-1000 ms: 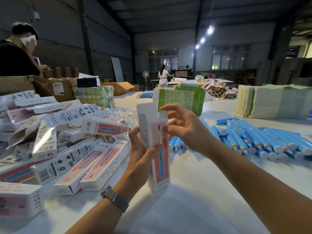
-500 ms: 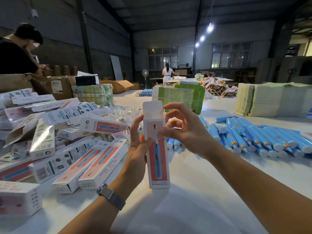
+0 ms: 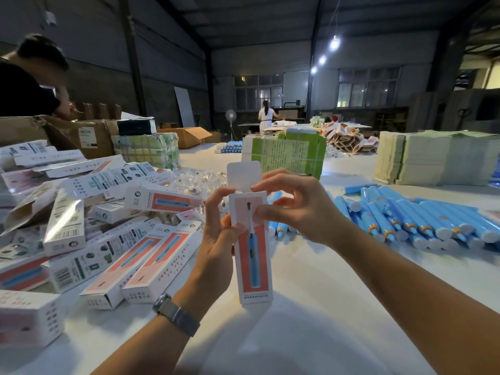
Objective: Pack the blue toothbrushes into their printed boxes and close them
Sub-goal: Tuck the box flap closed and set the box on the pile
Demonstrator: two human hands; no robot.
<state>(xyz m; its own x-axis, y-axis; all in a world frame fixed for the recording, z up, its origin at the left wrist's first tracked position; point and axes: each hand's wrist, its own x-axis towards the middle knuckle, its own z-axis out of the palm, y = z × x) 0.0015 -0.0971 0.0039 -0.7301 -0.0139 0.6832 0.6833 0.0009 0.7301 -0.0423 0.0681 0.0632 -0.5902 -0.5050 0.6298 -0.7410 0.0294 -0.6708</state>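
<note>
Hands are meeting at the middle of the white worktop [image 3: 311, 307], both gripping one printed toothbrush box [image 3: 253, 255] that is standing upright on its lower end. The left hand [image 3: 216, 239] is wrapping the box's left edge, thumb lying across the front, index finger reaching the top corner. The right hand [image 3: 295, 209] is pinching the upper right corner, just below the white top flap [image 3: 244, 175], which is sticking up unfolded. Whether a brush is already sitting inside is hard to tell. Loose blue toothbrushes [image 3: 416, 215] are lying in a row on the right, while packed boxes [image 3: 108, 226] are piling up on the left.
</note>
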